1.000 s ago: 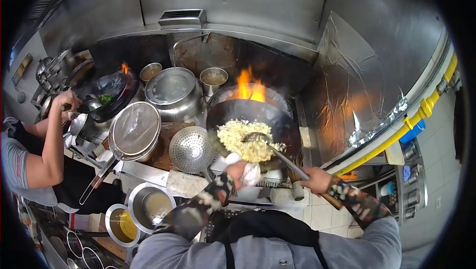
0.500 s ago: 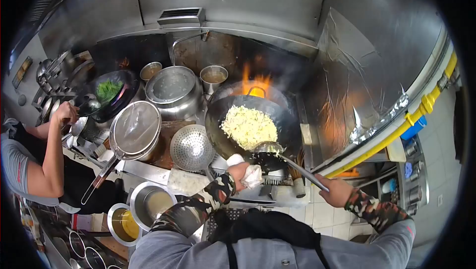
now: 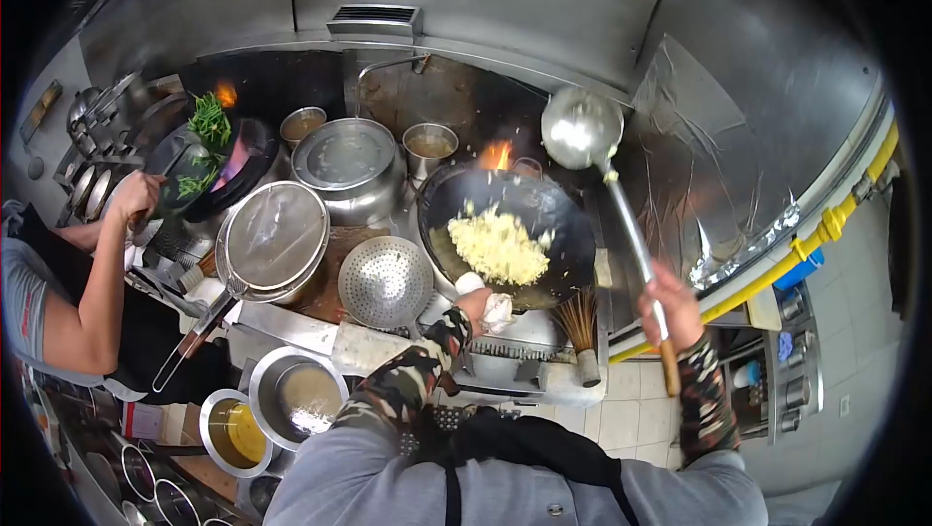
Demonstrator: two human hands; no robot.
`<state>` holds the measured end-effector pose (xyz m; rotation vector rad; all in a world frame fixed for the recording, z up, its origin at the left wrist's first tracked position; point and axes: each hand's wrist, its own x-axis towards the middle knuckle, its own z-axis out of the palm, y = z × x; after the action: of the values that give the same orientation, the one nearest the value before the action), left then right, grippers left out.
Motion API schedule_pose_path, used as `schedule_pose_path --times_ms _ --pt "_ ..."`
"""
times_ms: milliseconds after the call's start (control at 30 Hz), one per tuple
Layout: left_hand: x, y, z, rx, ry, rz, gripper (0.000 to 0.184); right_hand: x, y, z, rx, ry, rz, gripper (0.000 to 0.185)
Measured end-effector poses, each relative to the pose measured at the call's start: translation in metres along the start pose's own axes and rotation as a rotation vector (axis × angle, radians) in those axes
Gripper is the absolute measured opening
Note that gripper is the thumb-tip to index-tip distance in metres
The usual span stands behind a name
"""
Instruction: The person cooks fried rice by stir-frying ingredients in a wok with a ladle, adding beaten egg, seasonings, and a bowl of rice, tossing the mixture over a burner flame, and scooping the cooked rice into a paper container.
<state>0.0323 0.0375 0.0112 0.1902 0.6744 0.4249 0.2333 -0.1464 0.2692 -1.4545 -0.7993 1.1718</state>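
Note:
My left hand is closed around a white cloth at the near edge of a large black wok; the exact grip on the wok is hidden under it. Loose pale yellow food lies in the wok, with some bits in the air above it. Up to the right, clear of the wok, a steel ladle is raised with its bowl toward the back wall. My right hand, slightly blurred, is wrapped around its long handle near the wooden end.
Flames rise behind the wok. Left of it are a perforated strainer, a lidded pot and a mesh skimmer. A bamboo brush stands at front right. At far left, a co-worker's hand works another wok with greens.
My right hand has lifted the ladle out of the wok, up and to the right. The yellow food has been tossed. At left, the co-worker's greens have flown up.

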Motion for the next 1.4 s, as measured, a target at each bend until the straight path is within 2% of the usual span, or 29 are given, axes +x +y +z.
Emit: schedule_pose_path --times_ms 67,100,200,267,333,367,400,467,500,533,600,633,667,700,733,767,800,867,933,1033,1067,1133,1200,1300,1400 --pt "0.027 0.001 -0.025 0.067 -0.141 -0.030 0.023 -0.021 0.042 0.012 -0.368 0.071 -0.026 0.055" --pt "0.040 -0.006 -0.032 0.045 -0.133 -0.010 0.022 -0.026 0.076 0.000 -0.558 0.096 -0.041 0.056" --pt "0.020 -0.027 -0.019 0.024 -0.136 0.036 0.019 -0.057 0.108 -0.022 -1.057 -0.137 -0.300 0.055" --pt "0.001 -0.049 -0.019 0.094 0.091 0.130 0.015 -0.076 0.108 -0.030 -1.149 -0.216 -0.129 0.055" --pt "-0.028 -0.074 -0.019 0.134 0.129 0.151 0.015 -0.097 0.102 -0.035 -1.088 -0.194 -0.129 0.057" --pt "-0.048 -0.091 -0.014 0.059 0.071 0.160 0.016 -0.097 0.127 -0.055 -1.058 -0.203 -0.521 0.054" --pt "-0.063 -0.110 -0.016 -0.028 0.015 0.174 0.017 -0.100 0.125 -0.069 -1.057 -0.246 -0.521 0.054" --pt "-0.093 -0.145 -0.013 -0.087 0.137 0.204 0.019 -0.098 0.109 -0.087 -0.464 -0.260 0.306 0.052" --pt "-0.089 -0.163 -0.030 -0.020 0.160 0.187 0.019 -0.098 0.107 -0.077 -0.478 -0.337 0.176 0.056" --pt "-0.087 -0.181 -0.042 0.041 0.198 0.167 0.019 -0.092 0.108 -0.074 -0.491 -0.426 0.191 0.056" --pt "-0.120 -0.197 -0.026 -0.033 0.188 0.174 0.025 -0.079 0.104 -0.051 -0.183 -0.561 0.168 0.060" --pt "-0.141 -0.208 -0.028 0.001 0.139 0.239 0.029 -0.079 0.096 -0.033 -0.029 -0.674 0.216 0.060" --pt "-0.166 -0.221 -0.026 0.042 0.092 0.308 0.032 -0.078 0.094 -0.016 -0.062 -0.765 0.227 0.060" --pt "-0.204 -0.234 -0.015 0.085 0.191 0.360 0.036 -0.077 0.094 0.003 -0.034 -0.848 0.310 0.058" --pt "-0.228 -0.250 -0.022 0.043 0.166 0.410 0.030 -0.075 0.095 0.022 -0.007 -0.919 0.386 0.056" --pt "-0.260 -0.268 -0.023 0.036 0.258 0.498 0.026 -0.073 0.105 0.037 -0.203 -1.023 0.290 0.056" --pt "-0.291 -0.288 -0.026 0.032 0.351 0.578 0.023 -0.096 0.104 0.060 -0.255 -1.129 0.306 0.058" --pt "-0.340 -0.331 -0.052 0.068 0.479 0.670 0.024 -0.124 0.111 0.104 -0.346 -1.252 0.398 0.061" --pt "-0.372 -0.381 -0.077 -0.158 0.486 0.854 0.032 -0.155 0.114 0.159 -0.371 -1.429 0.495 0.058" --pt "-0.425 -0.451 -0.099 -0.545 0.467 1.033 0.028 -0.199 0.145 0.263 -0.404 -1.616 0.385 0.053" --pt "-0.439 -0.470 -0.104 -0.531 0.448 1.133 0.034 -0.217 0.153 0.302 -0.429 -1.645 0.334 0.051" --pt "-0.466 -0.494 -0.110 -0.598 0.154 1.230 0.047 -0.251 0.177 0.381 -0.567 -1.622 -0.007 0.045" --pt "-0.482 -0.511 -0.123 -0.613 0.032 1.327 0.064 -0.274 0.208 0.446 -0.614 -1.543 -0.206 0.042" --pt "-0.519 -0.513 -0.124 -0.624 -0.046 1.411 0.068 -0.307 0.220 0.497 -0.882 -1.436 -0.440 0.044" --pt "-0.545 -0.512 -0.137 -0.524 -0.037 1.392 0.075 -0.316 0.235 0.511 -0.989 -1.439 -0.482 0.044"
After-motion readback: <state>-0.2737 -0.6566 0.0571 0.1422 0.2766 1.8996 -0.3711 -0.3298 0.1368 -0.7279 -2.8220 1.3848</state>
